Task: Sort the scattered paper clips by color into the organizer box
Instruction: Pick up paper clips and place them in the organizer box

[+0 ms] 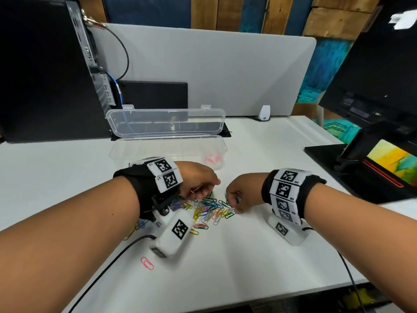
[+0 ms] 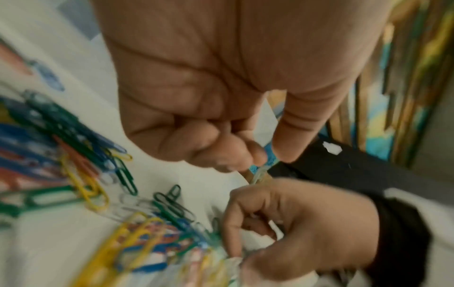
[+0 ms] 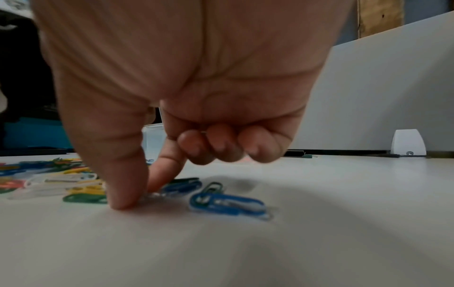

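Observation:
A mixed-colour pile of paper clips (image 1: 209, 211) lies on the white desk (image 1: 259, 256) between my hands. My left hand (image 1: 203, 188) hovers over the pile's far left, its fingers curled, and pinches a pale clip (image 2: 260, 170) between thumb and fingertips. My right hand (image 1: 233, 208) is at the pile's right edge. Its thumb and index finger (image 3: 157, 182) press down on a clear clip (image 3: 153, 194) lying on the desk, the other fingers curled in. The clear organizer box (image 1: 167, 150) stands behind the hands with its lid open and pink clips (image 1: 212, 159) in its right end.
A loose pink clip (image 1: 147, 263) lies near the front; yellow and blue clips (image 1: 135, 227) sit under my left wrist. A computer tower (image 1: 45, 64) stands at the left, a monitor (image 1: 372, 75) with its black base (image 1: 334, 159) at the right, a grey divider (image 1: 203, 64) behind.

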Demonstrator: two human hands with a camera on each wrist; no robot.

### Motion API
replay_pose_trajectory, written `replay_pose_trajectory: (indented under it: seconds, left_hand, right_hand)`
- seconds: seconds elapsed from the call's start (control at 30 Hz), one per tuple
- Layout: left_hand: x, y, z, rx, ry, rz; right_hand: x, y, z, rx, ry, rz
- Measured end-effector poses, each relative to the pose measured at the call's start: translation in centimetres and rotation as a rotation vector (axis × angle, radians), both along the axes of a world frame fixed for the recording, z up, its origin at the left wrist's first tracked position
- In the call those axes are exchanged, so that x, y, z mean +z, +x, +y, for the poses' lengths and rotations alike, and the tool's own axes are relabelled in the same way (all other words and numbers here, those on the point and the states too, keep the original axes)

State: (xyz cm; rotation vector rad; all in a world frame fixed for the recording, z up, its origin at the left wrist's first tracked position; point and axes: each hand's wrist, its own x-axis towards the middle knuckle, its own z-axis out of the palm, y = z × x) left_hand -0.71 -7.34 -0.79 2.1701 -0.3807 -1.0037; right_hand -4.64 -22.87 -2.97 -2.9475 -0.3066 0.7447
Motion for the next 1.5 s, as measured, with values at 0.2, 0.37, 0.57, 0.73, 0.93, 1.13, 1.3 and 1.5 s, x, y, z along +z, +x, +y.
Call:
replay_pose_trajectory:
  seconds: [0.2,0.37,0.57,0.73,0.93,1.13,1.3,1.5]
  left_hand:
    - [-0.3,-2.1,0.1,-0.446,0.377,-0.585]
    - [-1.3,-2.5,-1.3,-0.545,0.433,-0.649]
    - [-1.8,-2.8,-2.3,-0.591,0.470,-0.710]
    - [-2.3,-1.6,-2.1,-0.588,0.444,-0.661]
    - [-1.4,-0.3,-0.6,-0.423,0.311,-0.582]
    - [-1.0,1.0,0.7,-0.304,0.213,-0.401]
    - [-1.8,1.2,1.4,-0.177,0.067,-0.227]
    - [-2.2,1.1,1.6,-0.094,-0.045,-0.147]
  right_hand:
    - [-0.1,0.0,0.0,-0.019,-0.004,0.021]
    - [0.0,-0.3,0.1,-0.034,0.005,0.039]
    - [0.3,-0.4,0.0,-0.047,0.034,0.011]
    - [1.1,0.1,-1.3,-0.150,0.189,-0.034]
    - [1.3,0.8,-3.3,-0.394,0.603,0.056]
    - [0.8,0.8,-4.2,-0.572,0.854,0.216]
    - [0.0,0.7,-4.2,-0.742,0.929,0.266]
    - [0.5,0.5,-4.1,-0.736,0.926,0.284]
